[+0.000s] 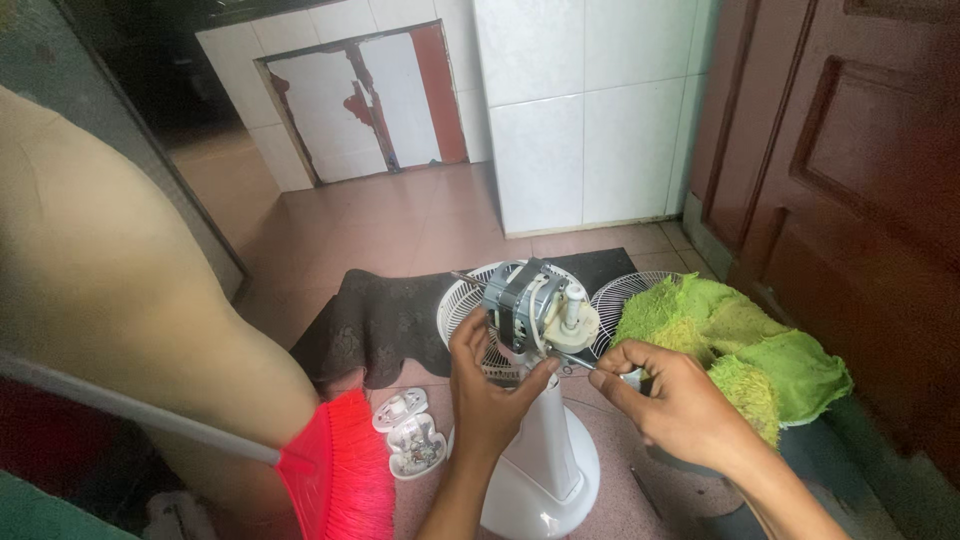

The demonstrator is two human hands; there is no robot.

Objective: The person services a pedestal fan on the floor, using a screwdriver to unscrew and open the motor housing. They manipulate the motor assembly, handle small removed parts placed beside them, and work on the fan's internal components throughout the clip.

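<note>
While the left hand (pixel 487 385) clasps the top of the white fan stand (pixel 545 455) just under the bare motor (pixel 528 305), fingers curled round it and thumb pressed against the motor's underside, the right hand (pixel 672 395) pinches a thin screwdriver (pixel 578 363) whose tip meets the motor's lower right edge. All of this sits in the lower middle of the frame. The step in hand looks like working a screw on the stripped motor; it seems to call for a steady left grip and the tip kept square in the screw head, which is too small to make out.

Behind the motor lie two white wire grilles (pixel 625 295), one partly hidden by it, resting on a dark mat (pixel 390 320). A green shaggy cloth (pixel 745 350) is heaped at right, just beside the right hand, and could crowd the wrist. At lower left, small white plastic covers (pixel 412 435) lie on the tiled floor (pixel 400 215) near a red broom head (pixel 340 470). Another person's bare limb (pixel 120 300) fills the left side, close but not touching the work.
</note>
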